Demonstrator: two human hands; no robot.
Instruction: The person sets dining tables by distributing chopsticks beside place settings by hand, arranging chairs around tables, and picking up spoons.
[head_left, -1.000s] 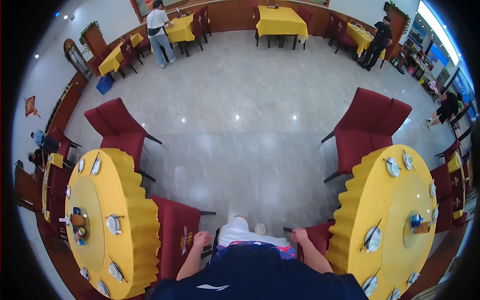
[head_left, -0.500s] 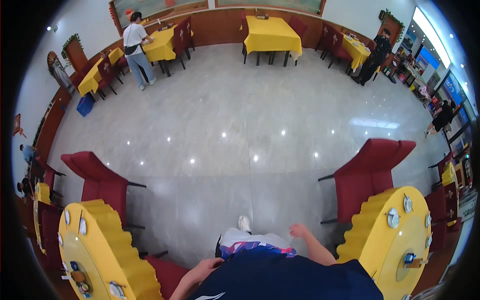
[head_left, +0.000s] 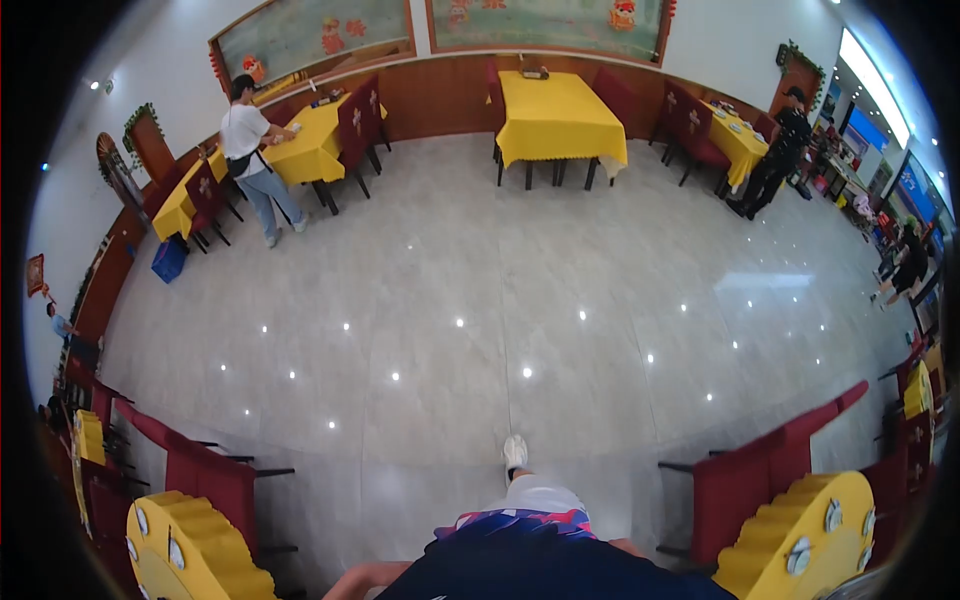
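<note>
Now both my hands have slipped from sight, so whether they are open, closed or holding anything I can't tell, between the left yellow-draped table (head_left: 190, 548) and right yellow-draped table (head_left: 825, 550).

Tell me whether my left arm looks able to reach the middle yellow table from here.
Probably not: a wide stretch of floor separates your left arm from the middle yellow table. The way looks free, but the table seems too far.

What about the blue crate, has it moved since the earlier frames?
No. The blue crate still sits on the floor at the near end of the same yellow table; only the camera view shifted.
</note>
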